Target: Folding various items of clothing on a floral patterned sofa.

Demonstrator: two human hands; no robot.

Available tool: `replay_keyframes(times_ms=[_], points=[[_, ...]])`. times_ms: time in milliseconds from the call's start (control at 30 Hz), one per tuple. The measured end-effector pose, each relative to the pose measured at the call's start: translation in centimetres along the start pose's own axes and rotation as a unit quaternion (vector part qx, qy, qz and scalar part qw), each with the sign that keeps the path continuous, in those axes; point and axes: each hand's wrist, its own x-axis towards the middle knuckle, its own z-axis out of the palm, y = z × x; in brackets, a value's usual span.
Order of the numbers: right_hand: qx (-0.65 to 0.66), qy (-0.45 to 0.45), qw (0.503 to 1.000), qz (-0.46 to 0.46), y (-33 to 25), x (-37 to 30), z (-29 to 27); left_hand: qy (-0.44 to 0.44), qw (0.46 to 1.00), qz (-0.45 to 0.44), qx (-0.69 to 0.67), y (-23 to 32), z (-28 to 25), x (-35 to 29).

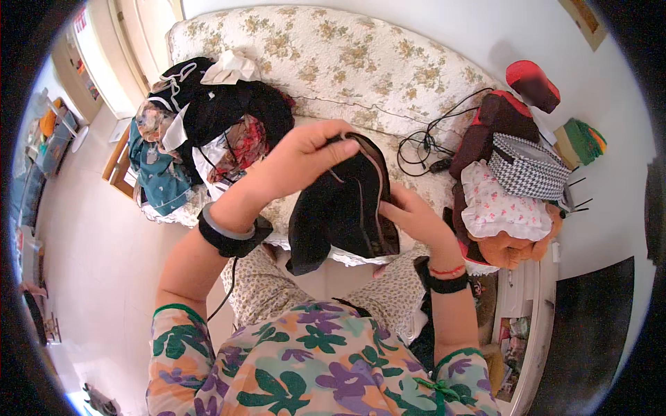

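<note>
A black cloth garment hangs in front of me, held between both hands. Its exact kind is hard to tell from its folds. An open edge with a thin pale seam runs down its right side, and a sheer dark lining shows there. My left hand pinches the top of that edge, thumb over the cloth. Lower on the right, my right hand grips the same edge, its fingertips partly hidden by the fabric. The garment's lower end dangles above my lap, between my patterned trousers.
Ahead stands a sofa with a floral quilted cover. On its left lies a heap of mixed clothes; black cables lie further right. A houndstooth bag-like item and a frilled floral cloth are piled at the right end.
</note>
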Motion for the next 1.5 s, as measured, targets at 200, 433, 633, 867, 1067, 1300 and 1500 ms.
replay_keyframes(times_ms=[200,433,633,867,1067,1300,1500], points=[[0.051,0.133,0.99,0.015,0.3,1.3,0.7,0.188,0.95,0.106,0.226,-1.0,0.2,0.4],[0.119,0.173,0.978,0.013,-0.7,1.0,0.6,0.149,0.943,0.056,0.293,-5.8,4.8,-3.8],[0.048,0.187,0.981,-0.022,-2.7,-0.7,-1.1,0.084,0.957,-0.247,0.127,-13.4,4.9,-6.3],[-0.229,0.258,0.937,-0.054,-3.1,-2.5,-6.1,0.001,0.93,-0.193,0.313,-12.8,-2.6,-5.8],[-0.443,0.22,0.867,0.065,-3.8,-2.3,-9.4,0.086,0.9,-0.048,0.424,6.4,-10.0,1.8],[-0.477,0.395,0.771,-0.147,-10.4,-0.7,-18.1,0.169,0.864,0.137,0.453,11.3,-8.4,4.4],[-0.439,0.34,0.827,-0.09,-15.9,-2.3,-15.2,0.176,0.883,0.08,0.428,12.2,-11.1,5.3]])
